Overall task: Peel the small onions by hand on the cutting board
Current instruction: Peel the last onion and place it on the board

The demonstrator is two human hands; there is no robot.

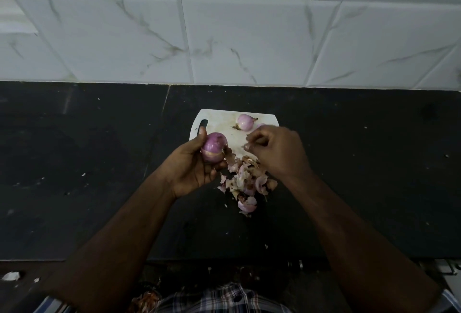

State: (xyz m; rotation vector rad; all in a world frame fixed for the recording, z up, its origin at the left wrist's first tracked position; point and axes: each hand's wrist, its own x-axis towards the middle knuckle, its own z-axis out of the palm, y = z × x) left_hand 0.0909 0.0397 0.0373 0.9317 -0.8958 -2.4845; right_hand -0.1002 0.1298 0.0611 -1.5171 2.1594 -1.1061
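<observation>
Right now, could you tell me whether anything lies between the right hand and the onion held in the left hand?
Nothing visible does. The left hand grips the onion above the cutting board, and the right hand is apart from it, with only bare board between them. The peel pile lies nearer, below that gap.

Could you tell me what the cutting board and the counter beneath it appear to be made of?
The cutting board looks like white plastic: smooth, thin, with a moulded handle slot and some staining. The counter looks like dark polished stone, perhaps granite, given its faint sheen and a straight seam, though the dim light leaves that open.
</observation>
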